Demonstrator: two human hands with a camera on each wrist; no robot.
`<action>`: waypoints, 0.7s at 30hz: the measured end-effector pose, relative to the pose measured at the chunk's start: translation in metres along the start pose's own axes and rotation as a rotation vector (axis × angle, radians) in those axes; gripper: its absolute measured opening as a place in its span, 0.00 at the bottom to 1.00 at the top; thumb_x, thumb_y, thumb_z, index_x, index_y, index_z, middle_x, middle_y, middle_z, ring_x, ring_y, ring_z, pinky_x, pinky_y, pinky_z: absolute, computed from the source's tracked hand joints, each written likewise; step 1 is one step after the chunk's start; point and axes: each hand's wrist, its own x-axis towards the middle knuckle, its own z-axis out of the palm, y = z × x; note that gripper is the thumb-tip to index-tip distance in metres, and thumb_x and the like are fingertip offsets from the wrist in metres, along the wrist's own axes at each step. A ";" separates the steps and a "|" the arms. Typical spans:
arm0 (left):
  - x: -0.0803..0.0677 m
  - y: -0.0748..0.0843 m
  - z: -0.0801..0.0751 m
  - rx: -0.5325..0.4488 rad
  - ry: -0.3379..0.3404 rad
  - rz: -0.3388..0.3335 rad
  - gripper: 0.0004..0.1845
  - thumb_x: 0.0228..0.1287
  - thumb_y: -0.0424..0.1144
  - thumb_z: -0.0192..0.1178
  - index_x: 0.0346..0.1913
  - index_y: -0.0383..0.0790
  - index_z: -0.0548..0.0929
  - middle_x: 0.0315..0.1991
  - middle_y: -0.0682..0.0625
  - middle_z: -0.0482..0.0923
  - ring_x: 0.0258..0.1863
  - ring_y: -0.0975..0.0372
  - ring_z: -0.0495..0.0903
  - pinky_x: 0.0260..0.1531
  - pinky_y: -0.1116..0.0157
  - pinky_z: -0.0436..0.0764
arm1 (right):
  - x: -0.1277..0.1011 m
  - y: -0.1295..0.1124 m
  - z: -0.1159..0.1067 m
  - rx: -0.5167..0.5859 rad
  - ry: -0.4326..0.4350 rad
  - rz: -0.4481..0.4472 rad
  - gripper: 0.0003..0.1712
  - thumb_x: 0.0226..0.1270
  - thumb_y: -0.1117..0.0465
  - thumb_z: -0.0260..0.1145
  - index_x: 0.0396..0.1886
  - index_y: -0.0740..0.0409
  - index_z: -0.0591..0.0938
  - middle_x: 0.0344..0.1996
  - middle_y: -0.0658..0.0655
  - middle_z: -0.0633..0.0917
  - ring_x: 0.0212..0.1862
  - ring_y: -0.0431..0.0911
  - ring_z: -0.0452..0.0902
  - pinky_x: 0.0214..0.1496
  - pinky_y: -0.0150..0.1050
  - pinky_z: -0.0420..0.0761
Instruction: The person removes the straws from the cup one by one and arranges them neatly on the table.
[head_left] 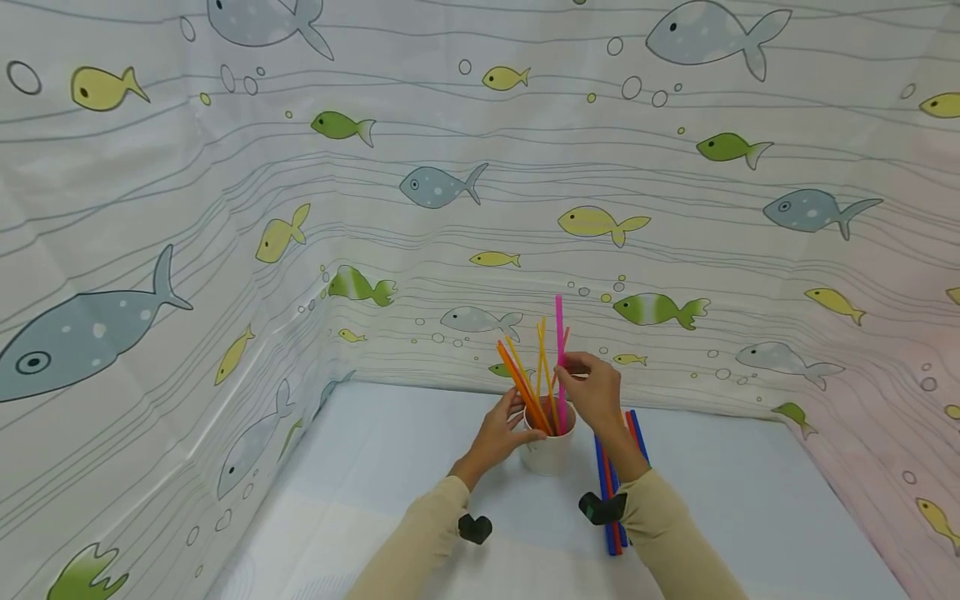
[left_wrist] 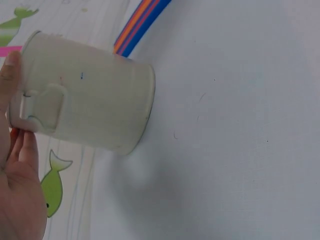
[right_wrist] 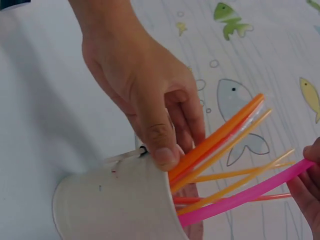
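Straws, mostly orange and yellow [head_left: 528, 379], stand fanned out in a white cup [head_left: 550, 454] on the pale tabletop [head_left: 390, 467]. Left hand [head_left: 498, 433] grips the cup's rim, thumb curled over the edge. Right hand [head_left: 592, 392] pinches a pink straw [head_left: 559, 350] standing in the cup, I think partway in. More blue and red straws [head_left: 611, 492] lie flat just beside the cup.

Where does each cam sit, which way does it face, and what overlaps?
Head: on the head, looking forward and down at the table; both forearms, left hand and right hand show.
Left wrist: beside the cup; left fingers at the frame's left edge.
Right wrist: faces the cup rim; left hand on it, right fingertips pinch the pink straw.
Shared: cup, straws.
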 end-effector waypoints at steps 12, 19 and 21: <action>0.000 -0.001 -0.001 -0.015 -0.005 0.007 0.50 0.53 0.40 0.73 0.76 0.44 0.54 0.63 0.46 0.70 0.64 0.55 0.70 0.61 0.61 0.73 | 0.021 -0.006 -0.037 -0.049 0.075 0.038 0.14 0.62 0.62 0.72 0.45 0.64 0.86 0.37 0.60 0.88 0.41 0.51 0.85 0.45 0.34 0.84; 0.000 0.000 -0.001 -0.008 0.009 0.006 0.53 0.51 0.40 0.74 0.76 0.42 0.52 0.63 0.45 0.69 0.65 0.56 0.69 0.62 0.61 0.71 | 0.018 0.012 -0.056 -0.111 0.089 0.084 0.14 0.62 0.61 0.72 0.46 0.63 0.86 0.38 0.59 0.88 0.41 0.50 0.84 0.41 0.21 0.80; 0.000 0.002 -0.002 0.003 0.018 0.015 0.55 0.50 0.40 0.75 0.77 0.41 0.52 0.63 0.45 0.69 0.65 0.57 0.69 0.63 0.63 0.70 | 0.016 0.018 -0.061 -0.135 0.085 0.097 0.15 0.63 0.60 0.72 0.46 0.63 0.86 0.38 0.59 0.87 0.41 0.50 0.84 0.39 0.19 0.78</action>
